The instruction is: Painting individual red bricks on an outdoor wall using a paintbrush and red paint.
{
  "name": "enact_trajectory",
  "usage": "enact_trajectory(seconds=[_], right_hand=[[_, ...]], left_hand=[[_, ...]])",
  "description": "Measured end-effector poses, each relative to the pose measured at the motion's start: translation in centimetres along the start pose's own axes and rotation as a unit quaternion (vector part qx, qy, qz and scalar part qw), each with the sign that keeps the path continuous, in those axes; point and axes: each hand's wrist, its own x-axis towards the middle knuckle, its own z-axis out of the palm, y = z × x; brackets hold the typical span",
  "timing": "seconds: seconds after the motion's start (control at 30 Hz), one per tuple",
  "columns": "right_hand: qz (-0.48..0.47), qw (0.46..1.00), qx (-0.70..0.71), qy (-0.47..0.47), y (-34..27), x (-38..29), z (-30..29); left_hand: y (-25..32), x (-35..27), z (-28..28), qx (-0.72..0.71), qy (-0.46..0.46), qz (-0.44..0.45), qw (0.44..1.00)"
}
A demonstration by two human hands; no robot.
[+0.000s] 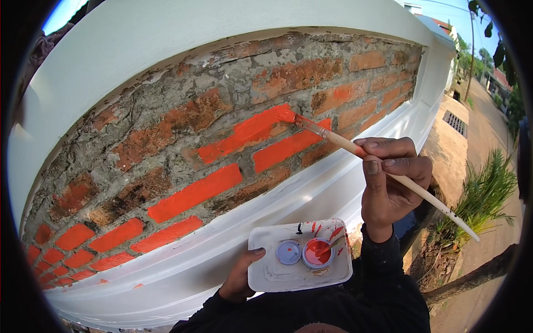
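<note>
My right hand [389, 179] pinches the wooden handle of a paintbrush [341, 141]. Its red-coated bristles touch the right end of a brick [250, 129], which is mostly covered in bright red-orange paint, with bare patches along its lower edge. My left hand [241, 272] grips the left edge of a white plastic tray [266, 281], thumb on the rim. In the tray stand an open pot of red paint [318, 253], with a stick or brush leaning in it, and a round lid [288, 252]. Painted bricks [195, 192] fill the lower left; unpainted bricks [300, 79] lie above and right.
A white frame [166, 45] borders the brick panel, with a white moulded ledge [287, 200] along its lower side. At the right are a spiky green plant [487, 187], a drain grate [455, 123], a dirt road [493, 120] and a branch or trunk [474, 277].
</note>
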Motion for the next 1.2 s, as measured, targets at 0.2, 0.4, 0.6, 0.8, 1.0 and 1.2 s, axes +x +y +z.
enact_trajectory(seconds=[0.2, 0.4, 0.6, 0.8, 1.0, 1.2], right_hand=[[0.018, 0.999, -0.026, 0.034, 0.1, 0.0, -0.2], [0.025, 0.999, -0.005, 0.047, -0.1, -0.1, -0.5], [0.003, 0.999, -0.032, 0.026, -0.2, 0.1, -0.7], [0.016, 0.999, -0.018, 0.035, -0.4, -0.3, -0.9], [0.034, 0.998, -0.042, 0.01, -0.1, -0.3, -1.0], [0.058, 0.996, -0.058, -0.021, -0.1, 0.1, -0.3]], left_hand=[[0.1, -0.1, 0.3, 0.012, 0.02, -0.011, 1.0], [0.1, 0.0, 0.3, 0.005, 0.028, -0.014, 1.0], [0.3, -0.1, 0.5, -0.001, 0.027, -0.013, 1.0], [0.3, -0.1, 0.7, -0.002, 0.03, -0.012, 0.999], [0.2, 0.0, 0.5, 0.001, 0.04, -0.013, 0.999], [0.2, 0.0, 0.6, -0.013, 0.033, -0.009, 0.999]])
